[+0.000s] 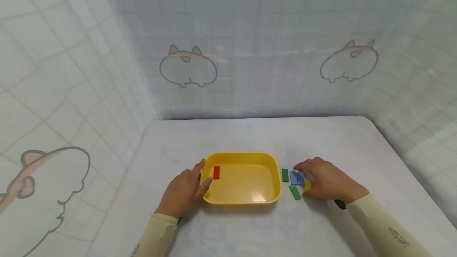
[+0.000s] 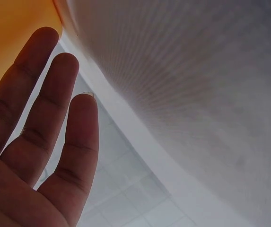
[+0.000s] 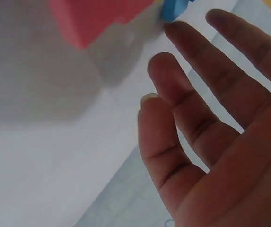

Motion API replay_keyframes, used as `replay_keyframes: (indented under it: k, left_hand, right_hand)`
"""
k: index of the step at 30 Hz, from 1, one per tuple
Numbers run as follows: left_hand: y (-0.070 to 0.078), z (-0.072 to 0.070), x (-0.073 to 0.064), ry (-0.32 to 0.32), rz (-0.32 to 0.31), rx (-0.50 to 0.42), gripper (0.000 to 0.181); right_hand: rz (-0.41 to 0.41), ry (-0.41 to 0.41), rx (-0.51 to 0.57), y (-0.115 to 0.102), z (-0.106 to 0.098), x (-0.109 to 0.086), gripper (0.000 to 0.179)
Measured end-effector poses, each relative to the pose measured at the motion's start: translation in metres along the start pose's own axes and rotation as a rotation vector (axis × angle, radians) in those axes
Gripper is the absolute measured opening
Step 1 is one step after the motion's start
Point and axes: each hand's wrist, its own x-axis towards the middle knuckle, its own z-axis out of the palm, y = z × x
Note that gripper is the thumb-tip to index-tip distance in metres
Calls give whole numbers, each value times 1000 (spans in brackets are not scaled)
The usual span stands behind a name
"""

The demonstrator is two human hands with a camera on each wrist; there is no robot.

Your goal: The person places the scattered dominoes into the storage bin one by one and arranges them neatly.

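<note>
In the head view a shallow yellow tray (image 1: 242, 203) sits on the table with a small red block (image 1: 216, 172) inside near its left end. My left hand (image 1: 183, 191) holds the tray's left rim, thumb over the inside and index finger along the outside. In the left wrist view its other fingers (image 2: 81, 132) are fairly straight and spread. My right hand (image 1: 326, 179) arches over a small group of blocks, fingers spread. Under or beside it lie two blue blocks (image 1: 294, 177) and a yellow block (image 1: 308, 185). A red block (image 3: 97, 19) shows near its fingertips in the right wrist view.
Two green blocks, one upright in view (image 1: 285, 175) and one slanted (image 1: 295, 192), lie between the tray and my right hand. The table (image 1: 250, 134) has a white cover. White grid-patterned curtains (image 1: 257, 58) with drawn animals stand behind and at both sides.
</note>
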Motion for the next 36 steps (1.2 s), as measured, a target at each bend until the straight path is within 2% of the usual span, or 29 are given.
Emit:
replay_keyframes:
  k: [5,14,18,25,32,36]
  left_hand:
    - [-1,0,0,-6,-1,-7,68]
    - [0,-1,0,7,-7,-1,69]
    - [1,-1,0,1,-10,-1,69]
    - [1,1,-1,-11,-17,7,70]
    - [1,1,-1,-19,-26,11,72]
    - [2,0,0,-18,-25,6,72]
  right_hand:
    - [8,2,9,3,5,-3,74]
    - [-69,64,21,1,9,-1,77]
    - [-78,76,36,-2,13,1,72]
    - [-184,122,56,-5,19,10,62]
    - [-271,162,31,-8,20,16,59]
    - [-302,185,33,-11,21,19,49]
